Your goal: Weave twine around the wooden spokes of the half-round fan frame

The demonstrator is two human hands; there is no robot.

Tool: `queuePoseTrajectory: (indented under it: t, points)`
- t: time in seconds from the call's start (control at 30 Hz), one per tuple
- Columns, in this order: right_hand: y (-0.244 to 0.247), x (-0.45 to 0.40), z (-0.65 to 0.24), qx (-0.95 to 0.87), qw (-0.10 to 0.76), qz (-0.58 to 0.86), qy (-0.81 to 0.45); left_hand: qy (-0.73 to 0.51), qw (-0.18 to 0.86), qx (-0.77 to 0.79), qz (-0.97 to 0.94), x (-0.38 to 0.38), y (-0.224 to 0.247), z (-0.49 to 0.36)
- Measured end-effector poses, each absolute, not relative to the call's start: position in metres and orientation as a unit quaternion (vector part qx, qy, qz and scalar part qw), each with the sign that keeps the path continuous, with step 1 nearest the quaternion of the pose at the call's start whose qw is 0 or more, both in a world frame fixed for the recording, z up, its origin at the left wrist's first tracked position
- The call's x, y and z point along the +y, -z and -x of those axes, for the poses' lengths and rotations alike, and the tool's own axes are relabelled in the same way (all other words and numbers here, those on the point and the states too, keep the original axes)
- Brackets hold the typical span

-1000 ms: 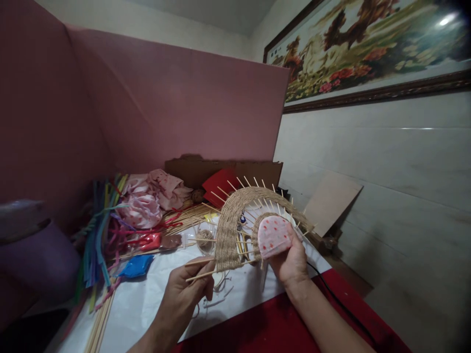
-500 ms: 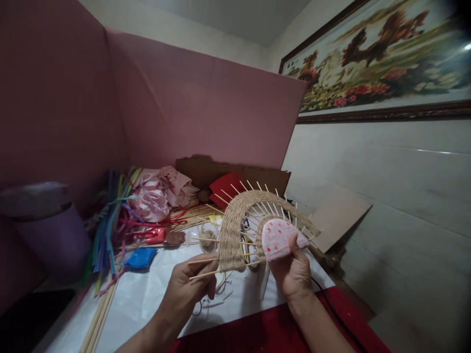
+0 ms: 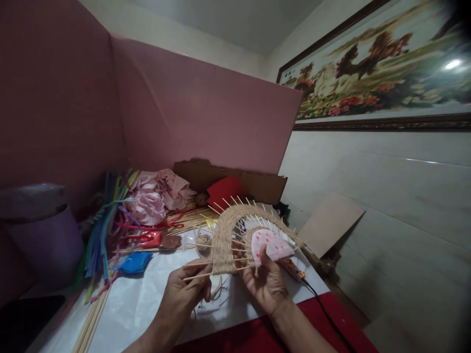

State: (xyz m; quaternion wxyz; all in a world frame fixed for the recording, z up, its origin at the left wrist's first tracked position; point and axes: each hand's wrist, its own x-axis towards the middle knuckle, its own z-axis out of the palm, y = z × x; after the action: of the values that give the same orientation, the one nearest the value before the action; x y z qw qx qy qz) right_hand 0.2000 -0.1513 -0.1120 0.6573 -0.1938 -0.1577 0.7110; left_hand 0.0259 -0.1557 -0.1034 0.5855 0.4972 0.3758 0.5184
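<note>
A fan-shaped frame of thin sticks with a woven twine band is held up over the white table cover. At its centre sits a half-round pad of pink dotted fabric. My left hand pinches the stick ends at the frame's lower left corner. My right hand holds the frame at the pad, its thumb on the fabric and its fingers behind the sticks. Bare stick tips fan out beyond the band's upper edge.
Blue packet, red packet, pink cloth and colourful strips lie at the left. A ball of twine is behind the frame. A tool with a black cord lies at the right, near a board.
The frame has shifted slightly left and tilted. My right hand has moved left and its fingers now reach behind the sticks. The corded tool has come into view.
</note>
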Motion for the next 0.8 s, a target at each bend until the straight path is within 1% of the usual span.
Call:
queuePoseTrajectory:
  t: [0.13,0.3,0.47,0.57,0.67,0.8]
  points:
    - [0.108,-0.147,-0.195,-0.153,0.638,0.195,-0.729,-0.545,0.568,0.393,-0.475,-0.154,0.103,-0.025]
    - [0.099,-0.134,-0.192,-0.135,0.588,0.237,-0.761,-0.574,0.551,0.415,-0.441,-0.154,0.100,-0.023]
    - [0.101,-0.110,-0.186,-0.117,0.535,0.256,-0.797,-0.587,0.542,0.424,-0.426,-0.147,0.106,-0.018]
    - [0.106,-0.107,-0.175,-0.115,0.569,0.246,-0.776,-0.577,0.553,0.434,-0.416,-0.141,0.112,-0.015]
    - [0.112,-0.113,-0.159,-0.141,0.611,0.206,-0.751,-0.570,0.562,0.431,-0.417,-0.139,0.115,-0.014]
    - [0.121,-0.122,-0.143,-0.184,0.583,0.207,-0.764,-0.567,0.571,0.433,-0.407,-0.141,0.112,-0.017]
